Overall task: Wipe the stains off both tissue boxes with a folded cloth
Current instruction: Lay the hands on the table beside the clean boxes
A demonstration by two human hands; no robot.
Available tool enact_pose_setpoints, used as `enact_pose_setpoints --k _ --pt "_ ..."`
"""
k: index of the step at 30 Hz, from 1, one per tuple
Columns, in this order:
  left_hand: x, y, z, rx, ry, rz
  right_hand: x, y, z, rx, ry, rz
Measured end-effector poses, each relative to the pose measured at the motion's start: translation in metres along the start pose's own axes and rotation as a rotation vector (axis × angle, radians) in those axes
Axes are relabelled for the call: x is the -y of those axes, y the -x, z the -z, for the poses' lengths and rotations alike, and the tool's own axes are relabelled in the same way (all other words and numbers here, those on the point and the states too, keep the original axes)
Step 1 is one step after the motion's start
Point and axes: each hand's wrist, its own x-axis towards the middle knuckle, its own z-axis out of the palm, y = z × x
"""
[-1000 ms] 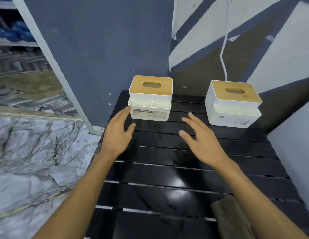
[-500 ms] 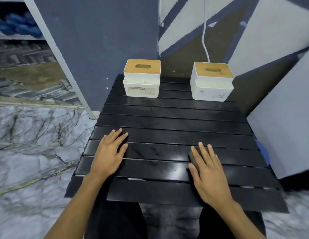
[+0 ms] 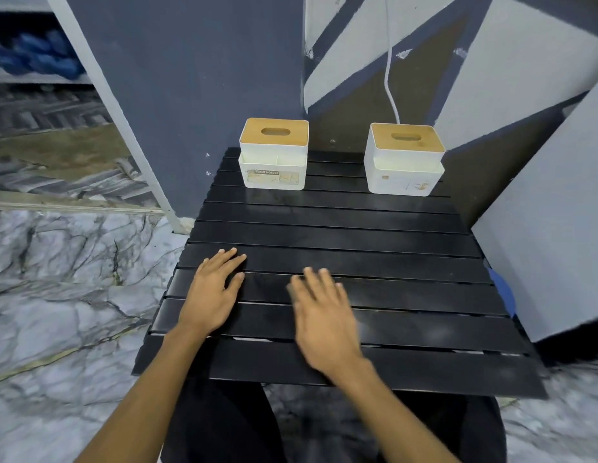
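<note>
Both hands have drawn back to the near half of the table point(image 3: 357, 228). The left hand point(image 3: 210, 295) lies flat, fingers point(image 3: 231, 257) apart. The right hand point(image 3: 324, 315), blurred, has slid leftward, fingers spread, gripping nothing visible. The left box point(image 3: 274, 155) and right box point(image 3: 404, 162) stand untouched at the far edge, both stained. The cloth is out of view, so wiping has not begun.

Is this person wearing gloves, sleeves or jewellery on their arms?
No. The left hand and right hand are bare: no gloves, rings or watch. Both forearms are uncovered as far as the picture shows. The right hand is blurred.
</note>
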Motion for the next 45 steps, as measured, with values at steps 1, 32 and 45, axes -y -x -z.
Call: enact_pose_setpoints --k 1,32,45 --pt "0.0 -0.002 0.0 0.004 -0.004 -0.005 -0.023 0.001 0.003 -0.02 0.027 -0.074" --pt "0.011 -0.036 0.003 -0.087 0.108 0.042 0.068 -0.107 -0.035 0.08 -0.116 0.142" --pt "0.009 -0.004 0.003 -0.058 0.083 0.055 -0.016 -0.021 0.005 0.089 -0.053 -0.016"
